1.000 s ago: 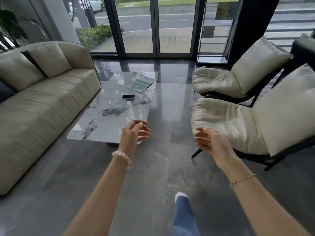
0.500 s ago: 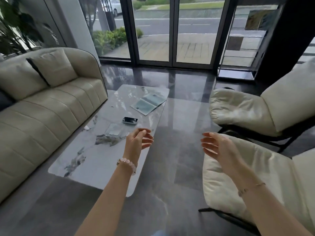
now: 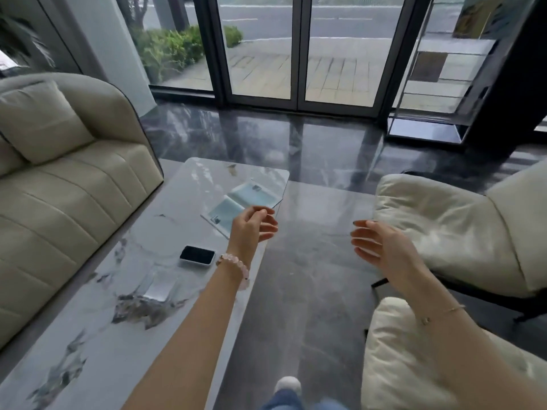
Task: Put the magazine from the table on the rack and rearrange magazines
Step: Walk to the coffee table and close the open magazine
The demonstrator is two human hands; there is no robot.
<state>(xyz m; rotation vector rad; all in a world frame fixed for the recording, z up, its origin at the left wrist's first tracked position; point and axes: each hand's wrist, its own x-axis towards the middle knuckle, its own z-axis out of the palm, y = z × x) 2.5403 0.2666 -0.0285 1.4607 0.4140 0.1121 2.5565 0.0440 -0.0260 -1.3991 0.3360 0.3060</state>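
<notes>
**Hands Raised Near Table, Magazine Not Held**

The magazine (image 3: pixel 243 202) lies open on the marble table (image 3: pixel 88 335), at its far right corner. The left hand (image 3: pixel 251 229) (fingers loosely curled, empty) hovers beside it. The right hand (image 3: pixel 381 247) is spread, empty. A phone (image 3: pixel 197 255) lies nearer.

Beyond your left hand (image 3: pixel 251 229) lies the pale blue, white-bordered magazine (image 3: pixel 244 202) on the grey-veined white marble table (image 3: pixel 124 291), a black-screened phone (image 3: pixel 197 255) beside your pink-beaded wrist, cream chairs (image 3: pixel 444 232) flanking your right hand (image 3: pixel 381 247).
</notes>
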